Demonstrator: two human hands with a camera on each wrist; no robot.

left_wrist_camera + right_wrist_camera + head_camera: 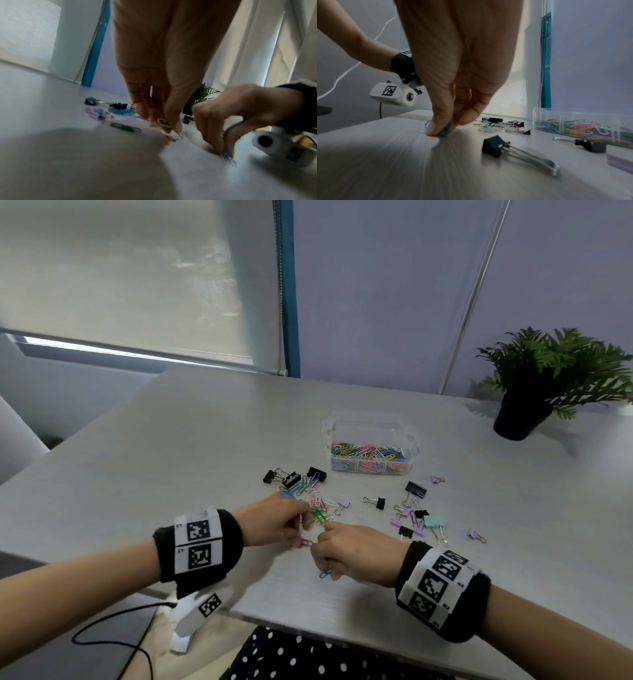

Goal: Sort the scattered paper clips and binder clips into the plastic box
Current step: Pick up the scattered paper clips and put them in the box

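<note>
My right hand (pixel 453 75) pinches a green wire paper clip (pixel 444 133) (left hand (pixel 277 522) pinches another); it may slip before the clear plastic box (pixel 371 455).

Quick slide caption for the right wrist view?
Right hand pinches a green paper clip off the table near the plastic box.

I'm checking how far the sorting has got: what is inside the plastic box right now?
The plastic box holds a layer of mixed coloured paper clips. No binder clip shows among them, though anything buried under the pile is covered and cannot be seen.
</note>
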